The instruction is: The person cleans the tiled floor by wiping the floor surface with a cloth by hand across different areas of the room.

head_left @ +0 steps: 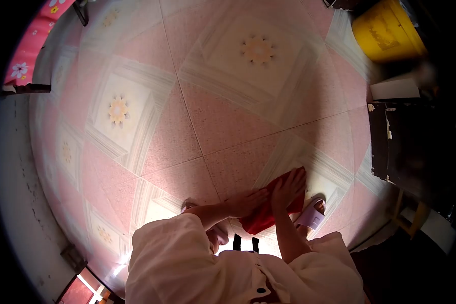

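Note:
A folded red cloth is in front of my body, between my two feet in purple sandals. My right hand lies flat across its upper part with the fingers stretched out and pointing away from me. My left hand reaches in from the left. Its fingers are extended over the left edge of the cloth, and their tips come close to my right hand. I cannot tell whether the cloth rests on the floor or is just above it. What lies beneath the cloth is hidden.
Pink and white patterned tiles cover the floor. At the upper right stands a yellow bucket, with dark, chipped furniture below it. A pink flowered cover hangs at the upper left. A pale wall runs along the left.

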`<state>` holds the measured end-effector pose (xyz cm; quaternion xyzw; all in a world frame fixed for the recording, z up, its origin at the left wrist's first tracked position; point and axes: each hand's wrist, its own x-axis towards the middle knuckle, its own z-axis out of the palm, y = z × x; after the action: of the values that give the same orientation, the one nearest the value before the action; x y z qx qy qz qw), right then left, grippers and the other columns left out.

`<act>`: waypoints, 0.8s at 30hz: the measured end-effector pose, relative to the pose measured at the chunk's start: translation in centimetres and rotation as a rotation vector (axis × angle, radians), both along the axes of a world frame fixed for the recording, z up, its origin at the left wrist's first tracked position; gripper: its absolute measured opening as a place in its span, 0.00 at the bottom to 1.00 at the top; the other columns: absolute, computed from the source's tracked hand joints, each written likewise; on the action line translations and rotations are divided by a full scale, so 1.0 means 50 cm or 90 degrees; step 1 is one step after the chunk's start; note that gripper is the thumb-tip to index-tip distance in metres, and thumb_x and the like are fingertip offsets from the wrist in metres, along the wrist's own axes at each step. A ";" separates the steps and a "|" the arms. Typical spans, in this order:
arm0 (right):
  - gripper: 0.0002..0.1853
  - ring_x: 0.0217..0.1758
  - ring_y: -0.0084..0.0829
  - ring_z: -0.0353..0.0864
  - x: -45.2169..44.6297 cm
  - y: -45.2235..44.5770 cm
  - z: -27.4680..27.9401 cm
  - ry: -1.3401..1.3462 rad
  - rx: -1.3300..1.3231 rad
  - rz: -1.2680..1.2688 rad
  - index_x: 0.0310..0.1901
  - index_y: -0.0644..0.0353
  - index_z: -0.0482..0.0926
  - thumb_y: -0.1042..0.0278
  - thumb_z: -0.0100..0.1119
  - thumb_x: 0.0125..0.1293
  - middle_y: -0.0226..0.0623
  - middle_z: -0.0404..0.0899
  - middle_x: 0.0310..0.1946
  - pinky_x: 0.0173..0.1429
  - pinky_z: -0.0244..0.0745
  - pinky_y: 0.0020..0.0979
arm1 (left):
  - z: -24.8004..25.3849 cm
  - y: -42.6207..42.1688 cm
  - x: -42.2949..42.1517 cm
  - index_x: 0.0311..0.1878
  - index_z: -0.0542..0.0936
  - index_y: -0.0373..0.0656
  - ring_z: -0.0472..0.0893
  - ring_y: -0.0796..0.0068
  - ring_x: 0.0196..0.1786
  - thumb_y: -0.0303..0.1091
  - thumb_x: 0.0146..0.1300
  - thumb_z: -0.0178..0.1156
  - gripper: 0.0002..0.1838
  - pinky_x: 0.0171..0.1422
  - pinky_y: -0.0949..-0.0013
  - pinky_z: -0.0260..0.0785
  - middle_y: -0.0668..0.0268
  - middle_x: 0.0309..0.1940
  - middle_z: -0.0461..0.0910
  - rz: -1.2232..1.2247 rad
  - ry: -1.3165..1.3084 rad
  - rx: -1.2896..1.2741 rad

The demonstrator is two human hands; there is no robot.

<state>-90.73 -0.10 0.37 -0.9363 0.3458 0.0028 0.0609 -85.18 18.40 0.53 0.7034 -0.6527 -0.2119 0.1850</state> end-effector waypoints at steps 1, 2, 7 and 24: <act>0.40 0.84 0.55 0.44 0.001 0.000 -0.001 -0.007 -0.003 0.001 0.78 0.57 0.55 0.53 0.55 0.67 0.50 0.46 0.82 0.81 0.38 0.63 | 0.001 -0.002 0.007 0.75 0.62 0.32 0.53 0.62 0.83 0.36 0.70 0.45 0.32 0.87 0.58 0.39 0.52 0.78 0.60 0.001 -0.007 -0.003; 0.40 0.84 0.54 0.44 0.002 0.000 -0.002 -0.003 -0.009 0.002 0.78 0.57 0.55 0.53 0.55 0.68 0.49 0.46 0.82 0.81 0.38 0.63 | -0.002 -0.004 0.010 0.76 0.62 0.32 0.52 0.63 0.83 0.38 0.70 0.45 0.33 0.86 0.57 0.38 0.53 0.79 0.59 -0.016 0.001 0.018; 0.37 0.84 0.54 0.44 0.035 -0.021 -0.003 -0.024 -0.038 0.008 0.79 0.56 0.55 0.53 0.51 0.73 0.49 0.45 0.82 0.80 0.40 0.64 | -0.023 -0.032 0.043 0.77 0.61 0.35 0.49 0.64 0.84 0.43 0.71 0.48 0.35 0.86 0.55 0.35 0.56 0.81 0.55 0.027 -0.101 0.043; 0.37 0.84 0.52 0.46 0.044 -0.065 0.027 0.107 -0.012 -0.088 0.78 0.55 0.58 0.51 0.55 0.72 0.42 0.48 0.82 0.79 0.43 0.65 | 0.104 -0.157 0.349 0.75 0.69 0.55 0.41 0.56 0.85 0.38 0.65 0.58 0.32 0.86 0.41 0.30 0.71 0.81 0.55 -0.036 -0.190 0.171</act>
<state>-88.52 -3.36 1.74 -0.9072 0.4135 0.0736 0.0229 -67.72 10.55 5.71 0.7267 -0.6583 -0.1957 -0.0156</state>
